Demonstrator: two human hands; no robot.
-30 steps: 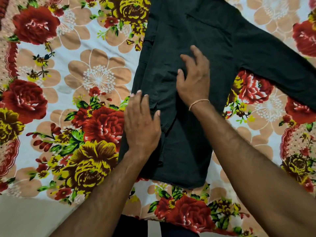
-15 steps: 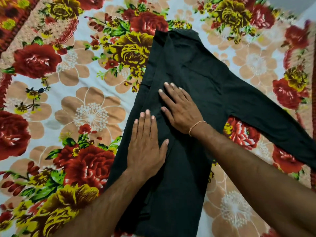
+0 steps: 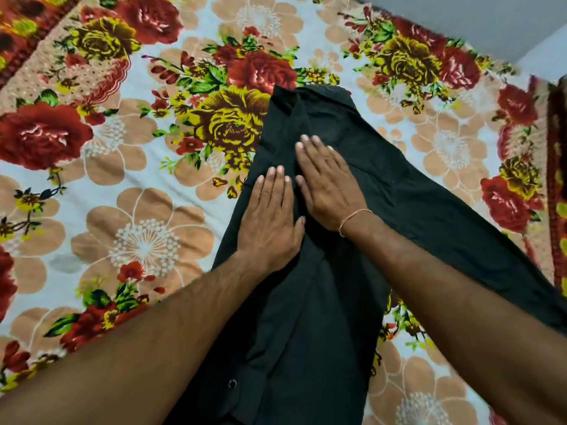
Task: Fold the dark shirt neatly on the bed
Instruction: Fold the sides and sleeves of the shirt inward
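The dark shirt (image 3: 313,326) lies lengthwise on the floral bed sheet (image 3: 138,191), its left side folded in over the middle and its collar end pointing away from me. One sleeve (image 3: 460,228) stretches out flat to the right. My left hand (image 3: 271,223) presses flat on the folded left part, fingers straight and together. My right hand (image 3: 328,185) lies flat just beside it, a little farther up the shirt, with a thin band on its wrist. Both forearms cover parts of the lower shirt.
The bed sheet spreads wide to the left of the shirt. A grey wall (image 3: 478,23) runs along the bed's far right edge, and a dark red bordered edge of the sheet (image 3: 557,179) shows at the right.
Both hands have slid up the shirt toward the collar, staying flat on the cloth. The view has tilted upward, so more of the far bed and the wall shows.
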